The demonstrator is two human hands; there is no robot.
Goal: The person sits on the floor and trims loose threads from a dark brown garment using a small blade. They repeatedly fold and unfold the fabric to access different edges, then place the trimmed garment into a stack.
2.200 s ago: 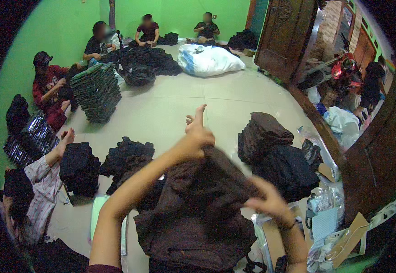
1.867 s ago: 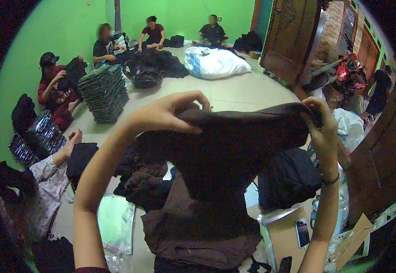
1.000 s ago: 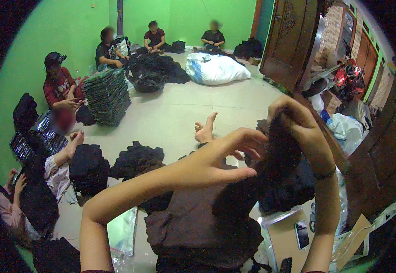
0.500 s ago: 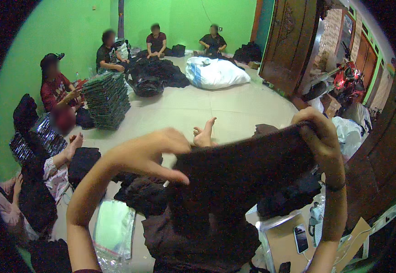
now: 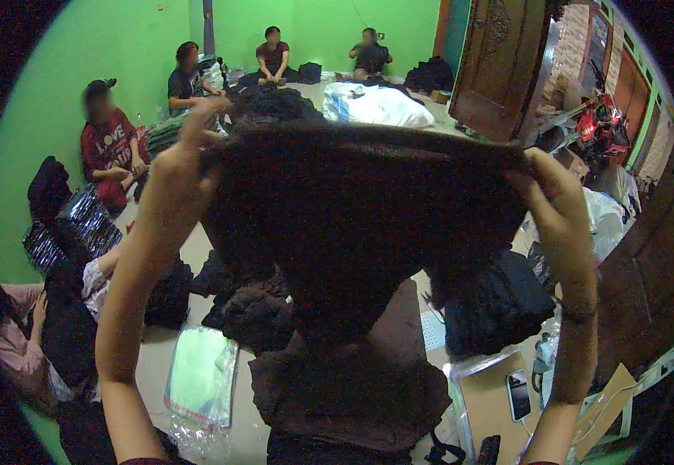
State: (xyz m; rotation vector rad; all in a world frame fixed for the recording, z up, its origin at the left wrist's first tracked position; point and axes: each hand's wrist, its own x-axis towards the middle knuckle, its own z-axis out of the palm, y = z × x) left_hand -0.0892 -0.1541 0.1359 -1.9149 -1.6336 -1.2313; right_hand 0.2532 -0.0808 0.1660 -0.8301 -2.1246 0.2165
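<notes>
Stretched wide between my hands is a black cloth garment (image 5: pixel 360 209), its band-like top edge held up and its body narrowing downward. My left hand (image 5: pixel 178 174) pinches the left end of the band, with a finger pointing up. At the other end, my right hand (image 5: pixel 558 194) is closed on the band with its thumb and fingers. Below the garment lies a dark brown-black pile of cloth (image 5: pixel 352 387) in front of me. More black cloth heaps lie on either side, one at the left (image 5: pixel 255 310) and a folded one at the right (image 5: pixel 496 302).
A clear plastic packet with pale green content (image 5: pixel 201 376) lies at the left. A phone (image 5: pixel 518 395) with a cable rests on cardboard (image 5: pixel 480 387) at the right. Several people sit along the green wall. A white sack (image 5: pixel 375 105) and a dark carved door (image 5: pixel 499 62) stand farther off.
My left hand, half a second ago loose beside the cloth with its thumb apart, now grips the band's left end. The garment has been raised and spread wider.
</notes>
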